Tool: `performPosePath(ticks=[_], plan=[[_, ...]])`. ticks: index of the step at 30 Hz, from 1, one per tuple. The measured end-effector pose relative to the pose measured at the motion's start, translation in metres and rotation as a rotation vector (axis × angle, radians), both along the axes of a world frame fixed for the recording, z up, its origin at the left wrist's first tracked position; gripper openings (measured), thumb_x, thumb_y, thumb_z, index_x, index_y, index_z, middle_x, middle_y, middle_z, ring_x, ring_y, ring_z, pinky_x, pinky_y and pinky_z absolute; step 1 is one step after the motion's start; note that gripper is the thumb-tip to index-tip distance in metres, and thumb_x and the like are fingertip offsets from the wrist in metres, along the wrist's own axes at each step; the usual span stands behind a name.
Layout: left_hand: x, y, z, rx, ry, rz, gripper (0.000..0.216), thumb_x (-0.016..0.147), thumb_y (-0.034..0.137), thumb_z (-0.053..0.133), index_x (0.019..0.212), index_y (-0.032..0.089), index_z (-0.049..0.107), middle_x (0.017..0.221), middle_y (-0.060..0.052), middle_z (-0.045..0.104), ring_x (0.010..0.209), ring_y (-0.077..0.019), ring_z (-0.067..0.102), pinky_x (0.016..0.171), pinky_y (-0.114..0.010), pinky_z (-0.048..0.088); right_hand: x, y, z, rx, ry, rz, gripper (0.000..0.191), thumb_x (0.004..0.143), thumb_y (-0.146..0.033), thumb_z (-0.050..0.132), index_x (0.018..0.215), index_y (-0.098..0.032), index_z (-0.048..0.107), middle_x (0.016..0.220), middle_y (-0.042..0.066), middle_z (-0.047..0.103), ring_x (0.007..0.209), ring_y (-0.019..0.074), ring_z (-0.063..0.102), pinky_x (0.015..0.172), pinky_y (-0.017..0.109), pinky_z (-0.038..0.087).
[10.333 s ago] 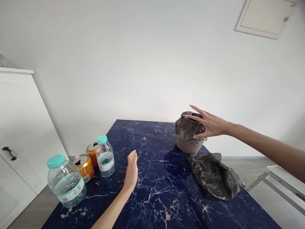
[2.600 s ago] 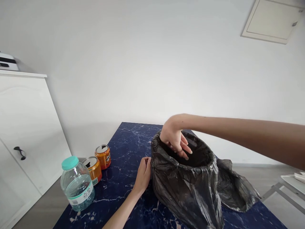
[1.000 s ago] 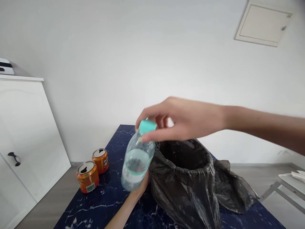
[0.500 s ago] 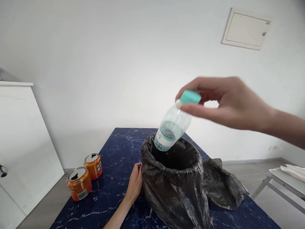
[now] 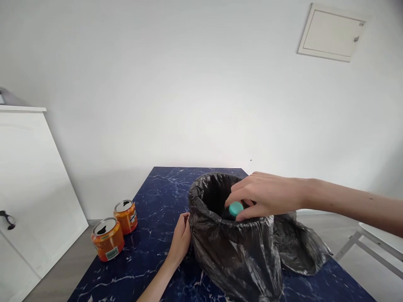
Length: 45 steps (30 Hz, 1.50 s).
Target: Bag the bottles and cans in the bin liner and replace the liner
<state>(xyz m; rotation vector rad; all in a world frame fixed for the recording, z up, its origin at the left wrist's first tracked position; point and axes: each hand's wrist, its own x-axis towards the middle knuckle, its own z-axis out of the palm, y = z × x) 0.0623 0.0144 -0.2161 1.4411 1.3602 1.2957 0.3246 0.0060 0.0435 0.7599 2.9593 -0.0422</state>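
Observation:
A bin lined with a black plastic bag [image 5: 233, 251] stands on the dark blue marbled table [image 5: 157, 205]. My right hand [image 5: 256, 195] reaches into its mouth, fingers closed around the bottle's teal cap [image 5: 236, 208]. The body of the bottle is hidden inside the bin. Against the bin's left side rests my left hand [image 5: 181, 235], its fingers curled at the bag, partly out of sight behind it. Two opened orange drink cans [image 5: 108, 241] [image 5: 126, 218] stand upright on the table's left side, apart from both hands.
Loose black bag plastic [image 5: 300, 247] spreads over the table to the right of the bin. A white cabinet [image 5: 34, 188] stands at the left, and a grey-white folding chair or stand [image 5: 371, 247] at the right. Behind the table rises a white wall [image 5: 189, 84].
My right hand has moved down, lowering the bottle from above the rim into the bin, so only its cap shows. My left hand stays at the bin's side.

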Motion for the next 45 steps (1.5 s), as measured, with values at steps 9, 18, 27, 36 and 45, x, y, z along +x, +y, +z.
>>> performPosePath(ticks=[9, 18, 27, 36, 45], plan=[[-0.004, 0.009, -0.017, 0.046, -0.029, -0.033, 0.063, 0.100, 0.076, 0.048, 0.133, 0.026, 0.066, 0.138, -0.015, 0.070, 0.136, -0.0369, 0.060, 0.106, -0.047, 0.053, -0.014, 0.004, -0.004, -0.127, 0.010, -0.002, 0.029, 0.108, -0.026, 0.057, 0.102, -0.030, 0.085, 0.102, 0.000, 0.084, 0.092, 0.0187, 0.078, 0.079, 0.031, 0.055], [0.001, 0.007, -0.018, 0.119, -0.059, -0.050, 0.060, 0.102, 0.069, 0.048, 0.133, 0.021, 0.067, 0.145, -0.019, 0.065, 0.133, -0.0375, 0.061, 0.109, -0.050, 0.049, -0.106, -0.012, -0.009, 0.226, 0.294, 0.109, 0.034, 0.110, -0.027, 0.049, 0.137, -0.016, 0.067, 0.136, 0.014, 0.070, 0.116, 0.0265, 0.069, 0.095, 0.042, 0.054], [0.003, 0.009, -0.025, 0.168, -0.061, -0.031, 0.054, 0.105, 0.063, 0.048, 0.131, 0.020, 0.067, 0.134, -0.016, 0.072, 0.141, -0.0349, 0.056, 0.121, -0.048, 0.040, -0.238, 0.020, -0.044, 0.398, -0.166, 0.388, 0.053, 0.102, -0.019, 0.063, 0.152, -0.011, 0.049, 0.151, 0.023, 0.054, 0.128, 0.0341, 0.062, 0.100, 0.046, 0.055], [0.002, 0.010, -0.036, 0.138, -0.070, -0.012, 0.054, 0.105, 0.064, 0.047, 0.128, 0.019, 0.068, 0.129, -0.018, 0.072, 0.135, -0.0350, 0.059, 0.118, -0.046, 0.042, -0.322, 0.059, -0.073, 0.252, -0.303, 0.283, 0.078, 0.095, -0.018, 0.073, 0.163, -0.023, 0.035, 0.162, 0.020, 0.044, 0.137, 0.0318, 0.061, 0.099, 0.039, 0.057], [-0.001, 0.008, -0.032, 0.134, -0.065, -0.022, 0.059, 0.105, 0.066, 0.045, 0.132, 0.018, 0.067, 0.133, -0.019, 0.071, 0.136, -0.0355, 0.058, 0.117, -0.047, 0.041, -0.335, 0.058, -0.080, 0.221, -0.385, 0.235, 0.044, 0.097, -0.021, 0.075, 0.138, -0.014, 0.063, 0.138, 0.019, 0.068, 0.120, 0.0303, 0.071, 0.086, 0.036, 0.059]])
